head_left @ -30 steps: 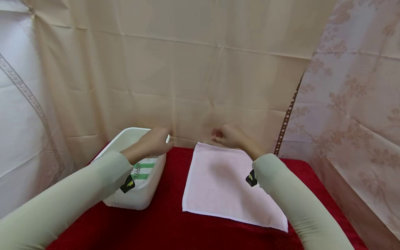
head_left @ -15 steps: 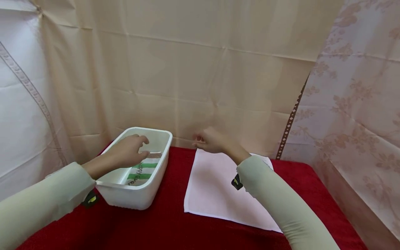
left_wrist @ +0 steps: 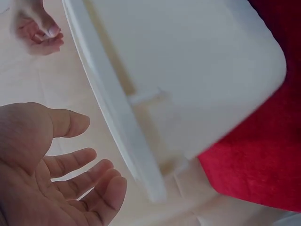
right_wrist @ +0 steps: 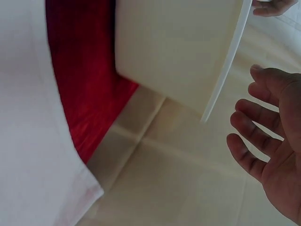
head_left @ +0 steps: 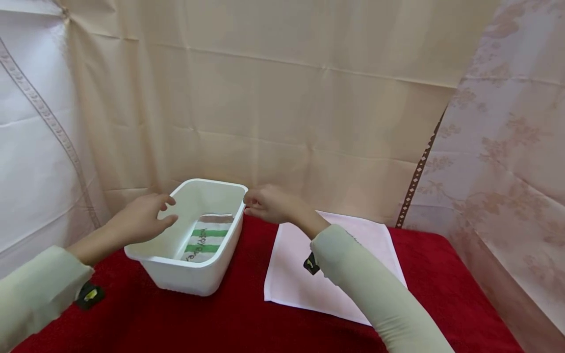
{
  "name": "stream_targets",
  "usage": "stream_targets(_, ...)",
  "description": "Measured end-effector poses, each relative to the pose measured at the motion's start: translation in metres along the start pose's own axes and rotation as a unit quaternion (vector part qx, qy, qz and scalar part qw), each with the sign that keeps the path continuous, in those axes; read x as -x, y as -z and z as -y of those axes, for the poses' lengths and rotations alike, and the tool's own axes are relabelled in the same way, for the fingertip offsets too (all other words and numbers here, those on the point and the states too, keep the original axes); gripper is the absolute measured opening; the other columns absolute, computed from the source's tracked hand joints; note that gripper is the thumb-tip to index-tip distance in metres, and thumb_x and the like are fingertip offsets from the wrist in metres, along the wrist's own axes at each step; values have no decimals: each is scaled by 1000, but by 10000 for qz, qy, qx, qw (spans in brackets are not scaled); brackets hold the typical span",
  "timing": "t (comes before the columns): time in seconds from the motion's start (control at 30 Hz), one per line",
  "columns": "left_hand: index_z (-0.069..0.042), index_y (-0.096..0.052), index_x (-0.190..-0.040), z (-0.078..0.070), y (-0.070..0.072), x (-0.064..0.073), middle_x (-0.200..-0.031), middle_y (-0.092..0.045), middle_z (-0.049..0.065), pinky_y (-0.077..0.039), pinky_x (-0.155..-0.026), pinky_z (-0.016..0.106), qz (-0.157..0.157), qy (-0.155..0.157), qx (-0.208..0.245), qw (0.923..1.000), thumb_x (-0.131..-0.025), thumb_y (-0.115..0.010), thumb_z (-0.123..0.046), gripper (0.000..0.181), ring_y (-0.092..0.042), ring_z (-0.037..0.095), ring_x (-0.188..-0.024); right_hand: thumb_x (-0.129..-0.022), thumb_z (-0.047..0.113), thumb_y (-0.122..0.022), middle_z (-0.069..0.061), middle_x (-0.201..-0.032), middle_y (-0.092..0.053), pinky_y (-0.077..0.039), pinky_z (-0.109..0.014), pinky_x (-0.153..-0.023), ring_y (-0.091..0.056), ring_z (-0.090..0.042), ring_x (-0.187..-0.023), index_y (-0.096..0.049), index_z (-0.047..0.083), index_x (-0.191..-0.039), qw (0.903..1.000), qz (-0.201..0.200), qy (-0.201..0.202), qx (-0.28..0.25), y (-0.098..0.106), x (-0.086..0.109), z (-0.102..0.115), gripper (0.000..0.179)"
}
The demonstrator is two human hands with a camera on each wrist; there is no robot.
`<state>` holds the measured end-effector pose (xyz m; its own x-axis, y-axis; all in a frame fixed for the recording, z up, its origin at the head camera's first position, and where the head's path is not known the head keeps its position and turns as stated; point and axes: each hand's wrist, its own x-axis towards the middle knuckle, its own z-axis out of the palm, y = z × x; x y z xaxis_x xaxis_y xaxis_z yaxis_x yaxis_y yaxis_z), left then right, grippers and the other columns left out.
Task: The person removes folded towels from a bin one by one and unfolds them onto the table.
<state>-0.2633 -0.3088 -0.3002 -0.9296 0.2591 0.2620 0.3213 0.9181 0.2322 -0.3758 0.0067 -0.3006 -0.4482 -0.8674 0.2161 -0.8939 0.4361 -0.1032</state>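
A white plastic basin [head_left: 185,279] stands left of the middle of the table in the head view. A folded towel [head_left: 209,235] with green, white and brown stripes and lettering lies in its bottom. My left hand [head_left: 143,218] is over the left rim, fingers loosely bent and holding nothing. By the far right corner hovers my right hand [head_left: 271,202], also with nothing in it. The right wrist view shows a gap between its relaxed fingers [right_wrist: 254,113] and the rim. In the left wrist view, too, the left fingers [left_wrist: 70,160] stay apart from the basin.
A pink cloth [head_left: 304,274] with a white border lies spread flat to the right, partly behind my right forearm. Both rest on a red table cover [head_left: 238,318]. A beige curtain [head_left: 282,98] hangs behind the table, with a patterned one [head_left: 516,147] at the right.
My left hand has moved left from above the basin to its left rim. The right hand has moved left from over the pink cloth to the basin's right side. The basin has stayed put.
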Motion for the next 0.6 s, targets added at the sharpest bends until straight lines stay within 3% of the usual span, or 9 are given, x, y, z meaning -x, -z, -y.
stream_targets(0.2,11,-64,-112,19,-1,7,-90,-69,20,-53,-73,55,-298,62,125,9995,-90,-73,-17,36,-67,39,-85,-100,25,-66,-4,-115,-70,-53,-29,-90,-65,-16,-100,-70,12,-122,9997,115,41,197,-5,-15,14,26)
stream_targets(0.33,10,-66,-109,27,-1,11,-84,-68,14,-52,-67,49,-376,132,210,9990,-90,-72,-15,32,-64,32,-77,-100,24,-66,-4,-121,-70,-54,-29,-91,-67,-17,-107,-70,13,-124,9997,195,66,144,-11,-27,22,27)
stream_targets(0.47,10,-66,-108,34,-2,13,-84,-68,14,-53,-66,48,-268,261,269,9989,-90,-72,-14,30,-64,31,-76,-100,22,-65,-4,-121,-70,-52,-30,-93,-66,-17,-110,-70,12,-123,9992,240,255,206,-16,-41,29,26)
stream_targets(0.6,11,-64,-110,39,-3,15,-88,-70,20,-55,-70,52,-62,471,413,9980,-89,-69,-9,30,-67,38,-83,-100,26,-65,-2,-116,-71,-51,-29,-93,-65,-16,-105,-70,12,-123,9977,283,505,345,-22,-56,38,27)
